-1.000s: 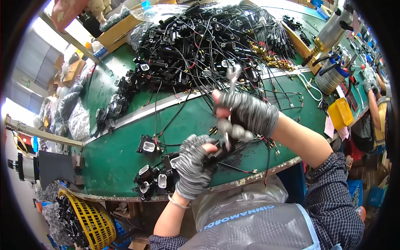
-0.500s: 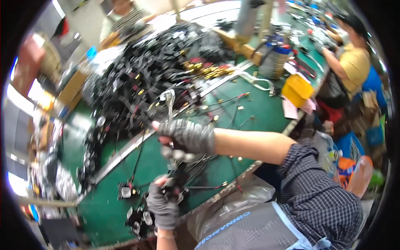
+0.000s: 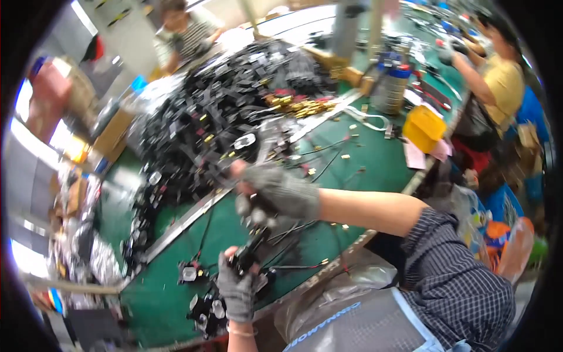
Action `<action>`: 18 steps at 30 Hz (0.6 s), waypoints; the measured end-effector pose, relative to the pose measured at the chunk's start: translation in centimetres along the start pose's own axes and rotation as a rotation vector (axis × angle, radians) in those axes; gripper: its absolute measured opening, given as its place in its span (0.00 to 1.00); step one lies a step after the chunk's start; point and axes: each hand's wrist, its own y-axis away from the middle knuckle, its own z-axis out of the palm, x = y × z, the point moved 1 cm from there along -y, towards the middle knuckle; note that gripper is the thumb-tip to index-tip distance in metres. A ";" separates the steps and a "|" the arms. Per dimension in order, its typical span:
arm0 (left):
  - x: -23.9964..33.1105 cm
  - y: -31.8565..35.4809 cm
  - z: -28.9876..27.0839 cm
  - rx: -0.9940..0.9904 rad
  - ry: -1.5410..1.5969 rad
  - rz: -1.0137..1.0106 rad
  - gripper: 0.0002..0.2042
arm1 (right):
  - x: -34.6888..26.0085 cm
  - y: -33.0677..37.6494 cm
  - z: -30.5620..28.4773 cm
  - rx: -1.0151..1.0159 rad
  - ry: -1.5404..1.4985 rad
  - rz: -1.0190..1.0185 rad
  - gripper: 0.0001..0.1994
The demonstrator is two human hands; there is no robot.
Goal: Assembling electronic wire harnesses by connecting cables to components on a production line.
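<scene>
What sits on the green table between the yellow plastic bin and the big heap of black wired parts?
In the head view, between the yellow plastic bin and the heap of black wired parts lie a white flat strap, small scattered parts and loose black wires on the green table.

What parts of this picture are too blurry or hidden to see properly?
- Head view: the small black part in the left hand in a grey knitted glove is mostly hidden by its fingers.
- The right hand in a grey knitted glove is smeared by motion; what it grips, if anything, cannot be told.
- The big heap of black cables and plugs blurs into one mass.
- The yellow plastic box hides its contents behind its wall.
</scene>
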 end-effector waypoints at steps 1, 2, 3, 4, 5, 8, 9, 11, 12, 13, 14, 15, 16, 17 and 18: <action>0.5 -0.2 0.1 0.018 -0.011 0.002 0.21 | 0.1 1.0 0.4 -0.041 0.038 -0.151 0.22; 1.2 -0.5 0.4 0.016 -0.021 0.005 0.21 | 0.7 1.7 0.9 -0.080 0.033 -0.122 0.22; 1.1 -0.4 0.5 0.069 -0.036 -0.007 0.21 | 1.1 2.1 1.7 -0.108 0.282 -0.247 0.22; 0.6 -0.3 0.6 0.042 0.114 -0.033 0.21 | 1.3 2.1 2.4 -0.134 0.524 -0.383 0.23; 0.5 -0.6 0.5 0.004 0.270 -0.046 0.21 | 1.0 1.7 2.8 -0.174 0.520 -0.379 0.23; 2.0 -1.3 0.0 0.053 -0.543 0.593 0.22 | -0.6 0.0 1.8 -0.149 0.420 0.335 0.22; 2.2 -1.0 0.0 0.050 -0.955 0.896 0.22 | -0.5 -1.1 0.8 -0.154 0.416 0.345 0.22; 1.0 -0.8 0.0 0.039 -0.594 0.583 0.22 | 0.1 -3.1 -1.7 -0.020 -0.008 0.285 0.22; 0.2 -0.8 -0.3 0.047 -0.244 0.272 0.21 | 0.1 -2.7 -1.0 -0.034 -0.001 0.292 0.22; -0.3 -0.6 -0.5 0.055 0.111 -0.033 0.20 | 0.2 -1.5 0.2 -0.016 0.055 0.114 0.22; -0.2 -0.8 -0.5 0.059 0.111 -0.036 0.20 | 0.4 -0.4 1.1 0.014 0.104 -0.067 0.22; 0.1 -1.0 -0.5 0.033 0.207 -0.076 0.20 | 0.4 0.0 1.5 0.043 0.152 -0.249 0.23; 0.7 -1.2 -0.2 0.001 0.301 -0.112 0.20 | 0.2 0.0 1.5 0.044 0.151 -0.250 0.23; 1.0 -1.4 -0.1 -0.030 0.396 -0.148 0.19 | 0.1 -0.2 1.4 0.024 0.166 -0.154 0.23; 1.2 -1.6 -0.1 -0.032 0.395 -0.147 0.19 | -0.2 -0.6 1.3 0.005 0.180 -0.057 0.23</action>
